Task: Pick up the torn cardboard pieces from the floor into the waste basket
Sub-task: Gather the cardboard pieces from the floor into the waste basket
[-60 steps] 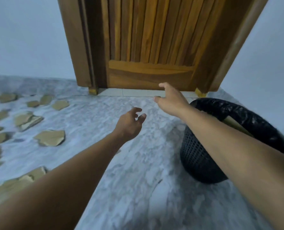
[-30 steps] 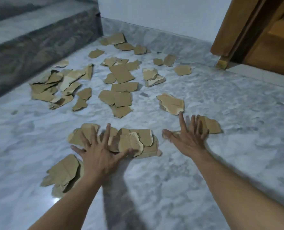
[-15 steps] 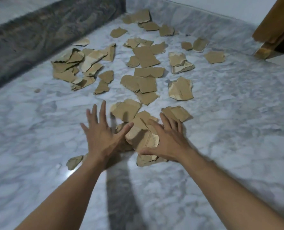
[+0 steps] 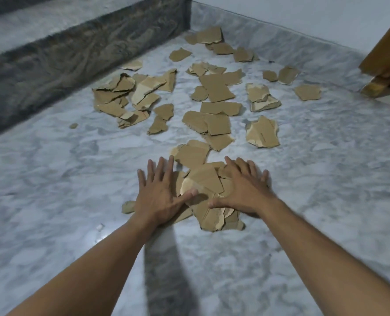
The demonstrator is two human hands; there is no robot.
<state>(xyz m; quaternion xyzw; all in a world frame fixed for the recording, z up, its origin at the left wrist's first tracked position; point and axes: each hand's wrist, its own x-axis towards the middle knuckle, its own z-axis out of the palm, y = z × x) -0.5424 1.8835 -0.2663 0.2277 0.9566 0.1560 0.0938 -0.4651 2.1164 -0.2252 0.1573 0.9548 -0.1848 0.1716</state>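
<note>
Hands in view: 2, both bare, with forearms entering from the bottom edge.

Left hand (image 4: 160,193): palm down, all five digits straight and spread. The thumb points right and its tip rests on the near heap (image 4: 204,181).
Right hand (image 4: 243,190): palm down on the right side of the same heap, fingers fanned apart, thumb pointing left. The thumbs are near each other, not touching. Neither hand pinches or curls round anything.

Torn cardboard pieces: all lie on the marble floor (image 4: 52,179).
- Near heap: overlapping, at least 5; the exact number is hidden under the palms.
- 1 small scrap (image 4: 127,206) just beside the left wrist.
- 1 tiny scrap (image 4: 73,125) alone, near the step.
- Left cluster (image 4: 125,99) in front of the step: about 10, heavily overlapped.
- Middle run (image 4: 214,119) leading away from the heap: about 10, edges overlapping.
- Right side: 1 large piece (image 4: 263,133), 1 small stack (image 4: 262,96) of at least 2, 1 single (image 4: 308,92), and 1 pair (image 4: 288,75) side by side.
- Far corner group (image 4: 208,35): at least 5.

Surroundings: 1 dark-veined step (image 4: 75,60) at left, 1 white wall (image 4: 303,17) behind, 1 wooden door frame (image 4: 385,62) at right. 1 dark shadow band (image 4: 166,270) lies on the floor between the forearms.
</note>
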